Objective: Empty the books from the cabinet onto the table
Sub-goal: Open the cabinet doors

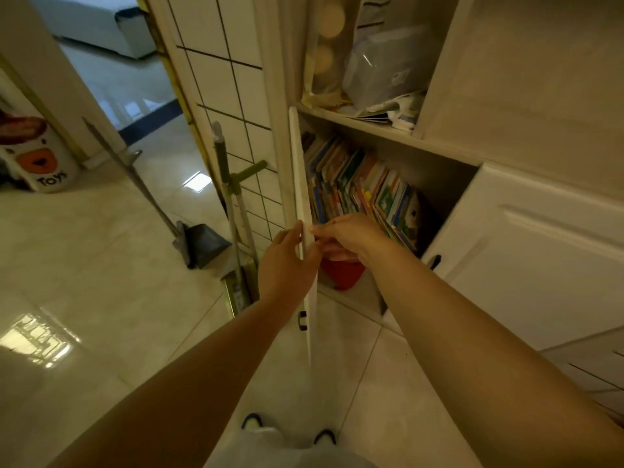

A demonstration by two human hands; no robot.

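Dim, warm indoor light is shown; glare patches are reflected on the glossy floor tiles [101,265]. Cooler daylight is seen through the doorway [111,72]. Straight lines are bowed by wide-angle distortion, and slight motion blur is present throughout.

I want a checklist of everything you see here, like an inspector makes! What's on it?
Surface: glossy tiled floor; no table in view.
Job's things: colourful books stand packed and leaning on the open cabinet shelf; none taken out yet.
Cabinet door: open, seen edge-on, with a dark handle lower down.
Clutter: plastic bags on the upper shelf; a red thing under the books.
Hands: left hand holds the door's edge; right hand reaches beside the door in front of the books, its fingers hidden.
Cables: nothing seen.
Surroundings: dustpan and mop handle against the tiled wall; a "Toys" bin far left; a closed white door to the right.
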